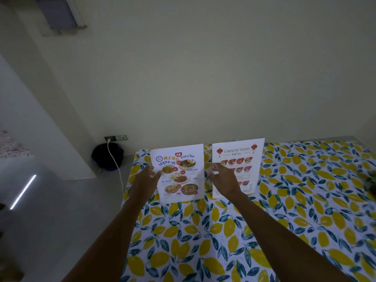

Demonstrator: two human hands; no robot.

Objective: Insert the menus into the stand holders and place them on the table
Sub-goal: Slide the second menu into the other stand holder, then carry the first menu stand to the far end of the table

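Reaching forward over the worktop [234, 237], we have both hands at the Thai menu stand [179, 174], which is upright near the far left corner of the lemon-print tablecloth [295, 210]. Our left hand [145, 183] is at the left edge of the stand, thumb in front of the sheet and fingers apparently behind; it seems to pinch the edge lightly, but we cannot tell how firm the hold is. Our right hand [224, 180] has its fingers curled and loosely parted, with the fingertips just beside the right edge of the same stand; whether they touch it we cannot say. This hand also covers the lower left part of the Chinese food menu stand [241, 159], which is upright just to the right, close to the first one but apart from it.

As we judge it, the task is nearly finished: both menus are already inside their holders and both stand on the worktop. What is left seems to be only a small straightening of the Thai stand and letting go. No more loose menus or empty holders are visible. Beyond the worktop, a dark bin [107, 157] and a white cable [117, 165] are by the wall.
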